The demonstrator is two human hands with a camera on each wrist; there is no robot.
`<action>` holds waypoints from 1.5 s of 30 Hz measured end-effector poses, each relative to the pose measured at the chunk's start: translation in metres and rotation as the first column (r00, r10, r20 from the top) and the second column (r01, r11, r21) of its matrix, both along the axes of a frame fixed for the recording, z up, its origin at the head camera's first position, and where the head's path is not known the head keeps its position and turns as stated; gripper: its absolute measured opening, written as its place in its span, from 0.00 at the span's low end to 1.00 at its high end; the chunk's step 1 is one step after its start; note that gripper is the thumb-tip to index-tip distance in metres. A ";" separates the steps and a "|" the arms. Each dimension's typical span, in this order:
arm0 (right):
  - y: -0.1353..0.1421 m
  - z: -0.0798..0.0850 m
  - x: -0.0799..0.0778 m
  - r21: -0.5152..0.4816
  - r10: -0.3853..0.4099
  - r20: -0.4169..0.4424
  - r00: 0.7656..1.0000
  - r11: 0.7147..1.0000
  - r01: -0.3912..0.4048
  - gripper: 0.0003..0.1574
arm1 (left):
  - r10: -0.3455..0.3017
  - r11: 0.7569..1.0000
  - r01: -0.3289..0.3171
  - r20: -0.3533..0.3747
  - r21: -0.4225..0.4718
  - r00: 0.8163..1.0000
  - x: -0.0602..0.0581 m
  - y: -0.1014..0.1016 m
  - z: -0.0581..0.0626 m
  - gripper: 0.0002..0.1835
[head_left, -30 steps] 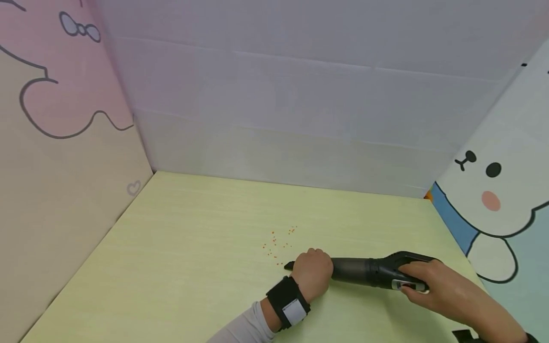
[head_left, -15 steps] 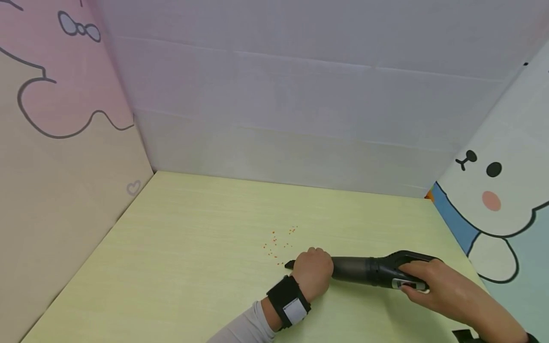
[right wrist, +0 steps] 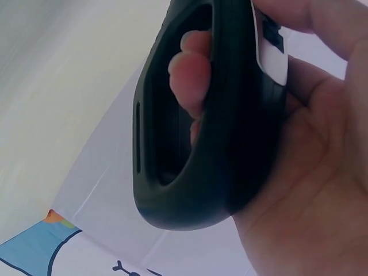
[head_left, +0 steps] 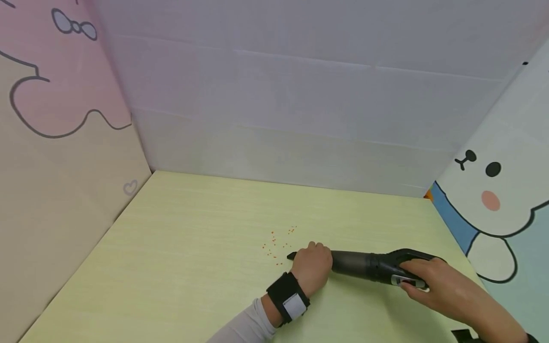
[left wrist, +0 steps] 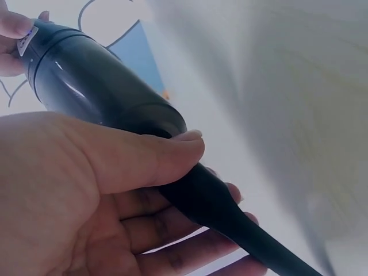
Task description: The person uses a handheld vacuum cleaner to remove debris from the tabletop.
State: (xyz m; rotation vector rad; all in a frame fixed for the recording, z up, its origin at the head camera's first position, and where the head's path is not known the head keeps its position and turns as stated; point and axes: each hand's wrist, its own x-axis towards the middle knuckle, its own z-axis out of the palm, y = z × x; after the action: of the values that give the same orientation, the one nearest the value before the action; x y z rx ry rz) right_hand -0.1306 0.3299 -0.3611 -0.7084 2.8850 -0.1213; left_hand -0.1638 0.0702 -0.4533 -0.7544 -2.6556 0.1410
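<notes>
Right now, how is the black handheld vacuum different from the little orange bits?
Size: the vacuum is long and big; the orange bits are tiny. Color: the vacuum is black; the bits are orange. State: the left hand and right hand hold the vacuum; the bits lie scattered on the table. Both stand out against the pale table.

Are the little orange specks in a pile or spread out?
Spread out: the orange specks lie as separate dots, with bare yellow table showing between them.

From afar I saw a black handheld vacuum [head_left: 386,267], its barrel [head_left: 351,264] smoky grey; orange-red specks [head_left: 275,245] on a pale yellow-green table [head_left: 171,267]; a light-grey sleeve [head_left: 244,325]; a pink-and-beige wall [head_left: 64,190] with dark cartoon outlines [head_left: 53,137].
</notes>
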 end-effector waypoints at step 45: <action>-0.007 -0.001 -0.003 0.014 -0.021 -0.069 0.997 1.000 0.022 0.21 | 0.007 0.998 -0.002 -0.078 0.066 0.997 -0.024 0.006 -0.009 0.05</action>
State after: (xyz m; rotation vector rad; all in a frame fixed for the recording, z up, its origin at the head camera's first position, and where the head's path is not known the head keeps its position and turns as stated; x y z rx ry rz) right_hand -0.1333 0.3234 -0.3625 -0.6923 2.9560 -0.0800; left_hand -0.1878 0.0758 -0.4624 -0.7070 -2.5750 0.0823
